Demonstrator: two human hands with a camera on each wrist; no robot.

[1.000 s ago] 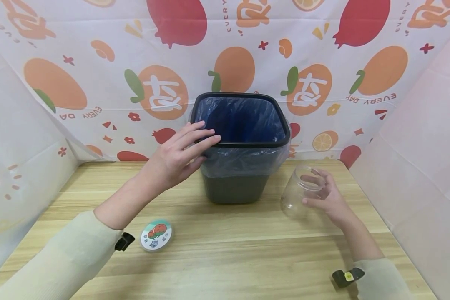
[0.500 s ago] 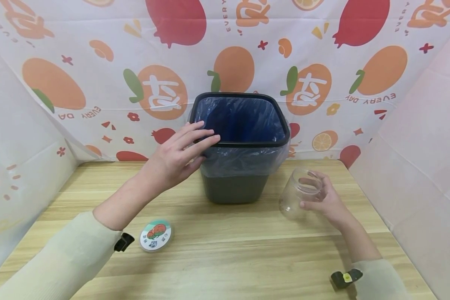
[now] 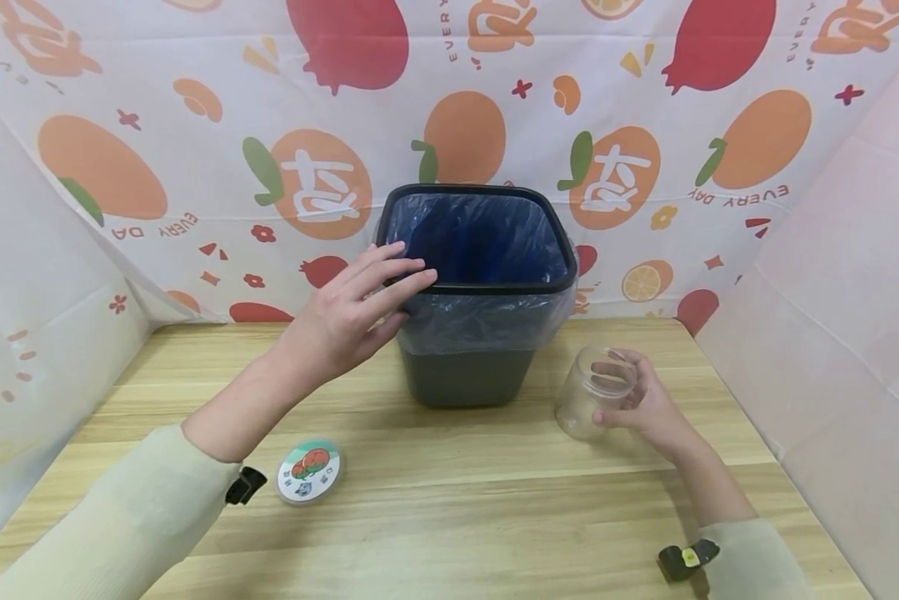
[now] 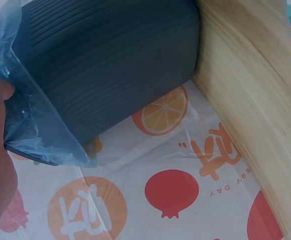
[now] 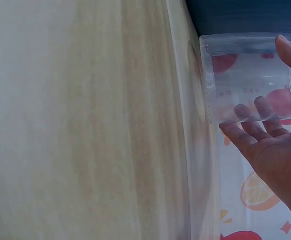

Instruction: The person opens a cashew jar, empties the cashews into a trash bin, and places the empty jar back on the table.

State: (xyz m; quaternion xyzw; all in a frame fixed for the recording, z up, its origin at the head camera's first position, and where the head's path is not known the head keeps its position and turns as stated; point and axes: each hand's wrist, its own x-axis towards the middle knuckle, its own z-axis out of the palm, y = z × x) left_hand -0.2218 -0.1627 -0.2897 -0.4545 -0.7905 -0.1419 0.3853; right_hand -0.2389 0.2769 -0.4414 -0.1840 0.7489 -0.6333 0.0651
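Observation:
A dark trash can [image 3: 467, 379] lined with a clear plastic bag [image 3: 486, 323] stands at the back middle of the table. My left hand [image 3: 347, 310] holds its left front rim, fingers over the edge; in the left wrist view the thumb lies against the bag [image 4: 33, 120] outside. Right of the can, my right hand [image 3: 650, 404] grips a clear, lidless jar [image 3: 578, 410] round its side. The right wrist view shows fingers along one side of the jar [image 5: 245, 75] and the thumb on the other. The jar is upright, its base close over the table, and looks empty.
A round lid [image 3: 309, 472] with a printed tomato-like picture lies on the wood-grain table [image 3: 456, 517] at the front left. A fruit-print cloth [image 3: 464, 50] hangs behind the can, and pale cloth walls [image 3: 831, 317] stand at both sides.
My right hand has lowered the jar toward the table, slightly nearer and to the left. The left hand stays at the can's rim; the can and lid have not moved.

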